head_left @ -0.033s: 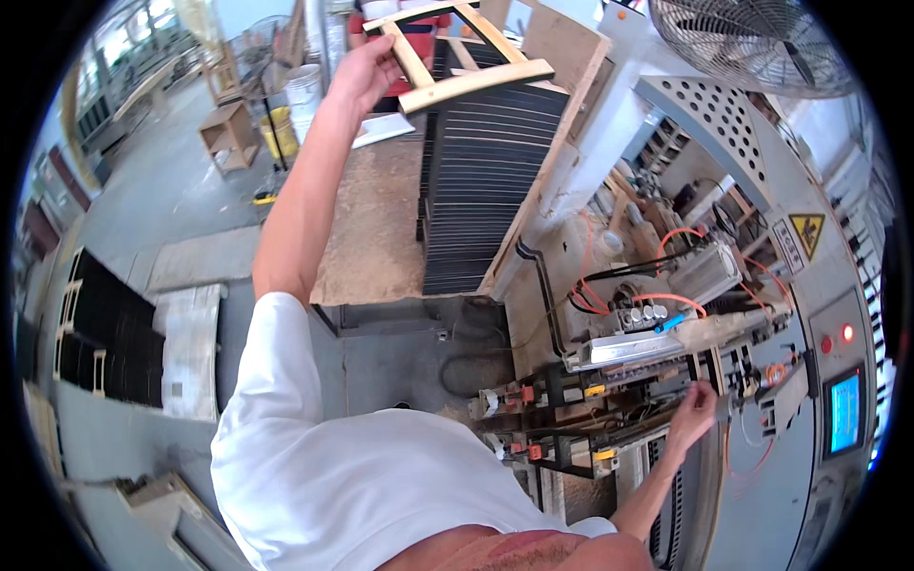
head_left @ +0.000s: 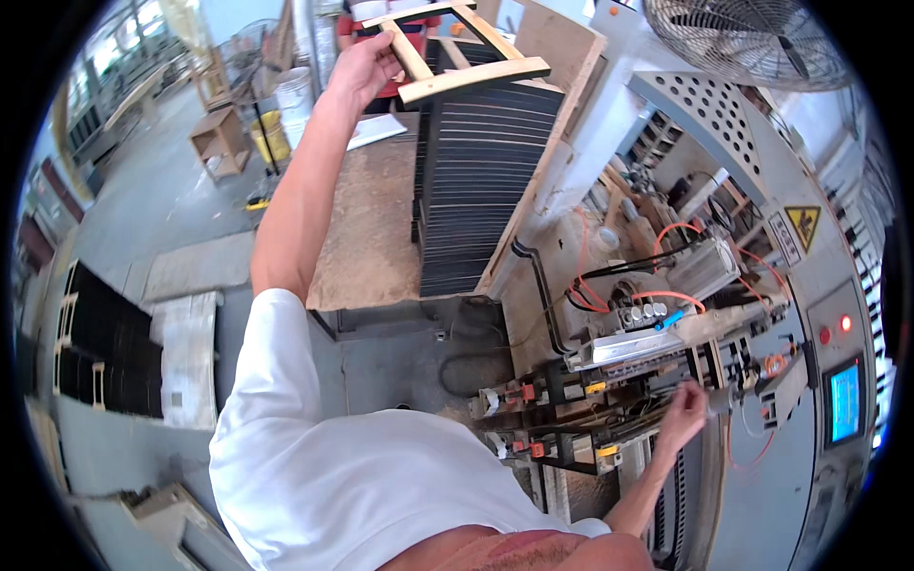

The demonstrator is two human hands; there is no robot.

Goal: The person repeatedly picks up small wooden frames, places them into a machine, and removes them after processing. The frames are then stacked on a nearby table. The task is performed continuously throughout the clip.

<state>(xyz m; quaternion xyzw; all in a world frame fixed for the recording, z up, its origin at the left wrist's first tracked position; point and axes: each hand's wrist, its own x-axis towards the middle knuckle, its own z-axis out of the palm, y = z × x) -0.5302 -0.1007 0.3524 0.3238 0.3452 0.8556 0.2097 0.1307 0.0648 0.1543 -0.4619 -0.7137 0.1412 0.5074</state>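
My left hand (head_left: 367, 74) is stretched out to the far side, its fingers closed on the side rail of a pale wooden frame (head_left: 474, 78) with black edges. That frame sits slightly askew on top of a tall stack of black-edged frames (head_left: 487, 181). Off to the right, my right hand (head_left: 685, 414) is over the machine (head_left: 624, 350), beside a short upright wooden bar (head_left: 696, 365). Its fingers are drawn together; whatever they may hold is too small to make out.
A brown board table (head_left: 367, 228) bears the stack. Clamps with red and yellow parts (head_left: 522, 396), orange hoses (head_left: 678, 297) and a lit control screen (head_left: 844, 402) belong to the machine. Another person in red (head_left: 347, 38) stands behind the stack. More black frames (head_left: 109, 338) lie at left.
My right hand has shifted slightly left and toward me over the machine. My left hand keeps its grip on the wooden frame.
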